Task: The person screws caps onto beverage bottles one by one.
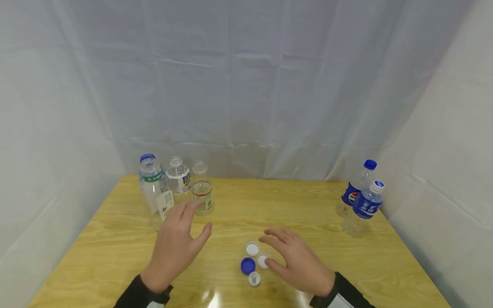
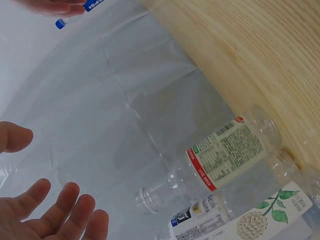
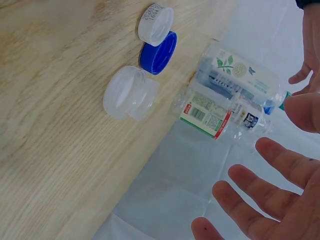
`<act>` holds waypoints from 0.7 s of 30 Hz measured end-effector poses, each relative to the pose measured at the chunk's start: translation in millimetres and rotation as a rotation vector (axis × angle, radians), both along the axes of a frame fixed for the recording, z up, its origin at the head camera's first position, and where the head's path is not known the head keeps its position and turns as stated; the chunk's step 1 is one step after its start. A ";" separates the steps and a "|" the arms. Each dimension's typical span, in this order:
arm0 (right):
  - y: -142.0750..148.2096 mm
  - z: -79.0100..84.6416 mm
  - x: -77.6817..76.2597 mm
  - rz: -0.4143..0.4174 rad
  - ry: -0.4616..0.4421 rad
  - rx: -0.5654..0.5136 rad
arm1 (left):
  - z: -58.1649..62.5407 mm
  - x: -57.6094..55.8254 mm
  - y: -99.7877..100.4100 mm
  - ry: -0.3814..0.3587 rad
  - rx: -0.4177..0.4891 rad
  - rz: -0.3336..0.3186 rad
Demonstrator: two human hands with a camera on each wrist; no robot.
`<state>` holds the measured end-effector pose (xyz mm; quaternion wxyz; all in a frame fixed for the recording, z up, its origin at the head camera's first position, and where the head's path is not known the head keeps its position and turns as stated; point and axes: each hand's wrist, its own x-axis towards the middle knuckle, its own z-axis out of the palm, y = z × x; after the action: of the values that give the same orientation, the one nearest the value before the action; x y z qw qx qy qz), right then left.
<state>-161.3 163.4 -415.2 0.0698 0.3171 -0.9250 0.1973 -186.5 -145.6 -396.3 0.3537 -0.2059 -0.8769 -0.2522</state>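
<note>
Four loose bottle caps (image 1: 252, 249) lie close together on the wooden table (image 1: 269, 205), three pale ones and one blue cap (image 1: 248, 266), which has its hollow side up. Just beside them is the right hand (image 1: 296, 262), its fingers apart and a little bent, pinching nothing; seen from the head its thumb overlaps one pale cap, but the right wrist view shows it apart from them. In my opinion, a cap is best taken by its side, between thumb and two fingers, one only, because its neighbours are near enough to slide. The left hand (image 1: 175, 248) is spread and holds nothing, near the bottle with the red-edged label (image 1: 202, 194), whose mouth is open. This bottle looks light and empty, so I think it wants a gentle grip round the body; a push could tip it against the other bottles (image 1: 179, 179). Well apart, on the right side, stand a blue-capped bottle (image 1: 351, 193) and a white-capped bottle (image 1: 365, 207), near each other.
</note>
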 end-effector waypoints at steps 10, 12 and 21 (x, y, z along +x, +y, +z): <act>1.6 -4.5 2.0 -0.025 -0.065 0.039 | -4.1 -16.2 -2.4 -0.062 0.013 0.030; 1.9 -5.1 2.3 -0.029 -0.082 0.041 | -4.9 -19.2 -2.8 -0.063 0.017 0.035; 4.2 -11.0 4.5 -0.025 -0.082 0.046 | -8.9 -27.9 -7.5 -0.075 0.039 0.072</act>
<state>-156.8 167.6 -426.2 0.0270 0.2985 -0.9354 0.1876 -214.4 -153.2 -405.1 0.3333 -0.1576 -0.8912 -0.2642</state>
